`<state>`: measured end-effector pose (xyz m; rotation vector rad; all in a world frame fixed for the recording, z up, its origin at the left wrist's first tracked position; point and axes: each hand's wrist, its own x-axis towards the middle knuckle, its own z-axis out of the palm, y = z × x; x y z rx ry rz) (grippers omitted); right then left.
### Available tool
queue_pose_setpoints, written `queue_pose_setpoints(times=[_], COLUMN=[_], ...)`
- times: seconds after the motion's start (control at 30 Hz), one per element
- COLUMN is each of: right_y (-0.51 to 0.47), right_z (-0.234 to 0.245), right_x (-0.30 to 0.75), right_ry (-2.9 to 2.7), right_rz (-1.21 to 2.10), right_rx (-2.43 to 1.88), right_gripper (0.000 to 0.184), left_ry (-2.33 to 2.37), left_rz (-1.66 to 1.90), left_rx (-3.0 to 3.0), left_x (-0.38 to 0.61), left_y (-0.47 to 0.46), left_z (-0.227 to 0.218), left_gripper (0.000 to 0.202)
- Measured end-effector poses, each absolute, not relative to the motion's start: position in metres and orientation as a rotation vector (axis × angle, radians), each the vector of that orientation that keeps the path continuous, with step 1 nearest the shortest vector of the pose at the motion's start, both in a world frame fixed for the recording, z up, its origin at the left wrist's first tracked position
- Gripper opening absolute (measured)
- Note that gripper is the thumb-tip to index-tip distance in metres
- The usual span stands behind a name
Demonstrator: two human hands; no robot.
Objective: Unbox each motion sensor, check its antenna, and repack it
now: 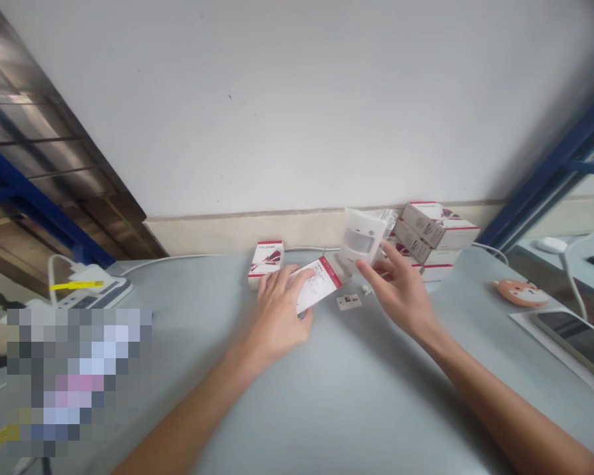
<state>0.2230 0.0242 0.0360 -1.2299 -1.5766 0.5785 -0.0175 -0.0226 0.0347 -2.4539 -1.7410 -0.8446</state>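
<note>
Head view: on the grey bench (327, 396), red-trimmed white cartons (428, 227) stack against the wall (277, 99). The left grip (277, 313) closes on a flat white-and-red carton (319, 282); the right grip (396, 284) spreads at a white motion sensor (361, 241), hold unclear, near a small packet (349, 301).

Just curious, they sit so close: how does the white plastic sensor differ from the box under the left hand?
The white plastic sensor is plain with a round lens; the box has a red band and print. The sensor sits by the right hand, nearer the wall; the box is under the left hand. Both are mostly white.
</note>
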Motion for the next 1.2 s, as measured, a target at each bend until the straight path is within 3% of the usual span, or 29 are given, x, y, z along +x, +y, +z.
queue_pose_setpoints(times=[0.13, 0.33, 0.47, 0.57, 0.67, 0.87, 1.2], right_y=[0.023, 0.019, 0.02, 0.019, 0.018, 0.018, 0.017], right_z=[0.04, 0.04, 0.035, 0.036, 0.038, 0.038, 0.04], right_x=[0.225, 0.221, 0.22, 0.22, 0.218, 0.216, 0.216], right_ry=[-1.663, -1.716, -1.698, -1.658, -1.564, -1.468, -1.49], right_rz=[0.529, 0.727, 0.476, 0.502, 0.629, 0.657, 0.761], right_rx=[-1.218, -1.105, -1.143, -1.202, -1.203, -1.133, -1.145], right_gripper=[0.054, 0.05, 0.042, 0.04, 0.048, 0.094, 0.084], left_ry=[-1.509, -1.408, -1.399, -1.406, -1.425, -1.421, -1.159], left_rz=[-1.045, -1.258, -1.391, -1.464, -1.476, -1.469, -1.324], left_rx=[-2.509, -2.493, -2.466, -2.475, -2.485, -2.467, -2.432], left_x=[-0.015, -0.016, -0.014, -0.012, -0.01, -0.01, -0.015], left_y=[-0.024, -0.021, -0.019, -0.018, -0.019, -0.022, -0.02], left_z=[0.032, 0.022, 0.013, 0.006, 0.003, 0.007, 0.02], left_gripper=[0.065, 0.064, 0.065, 0.066, 0.066, 0.065, 0.059])
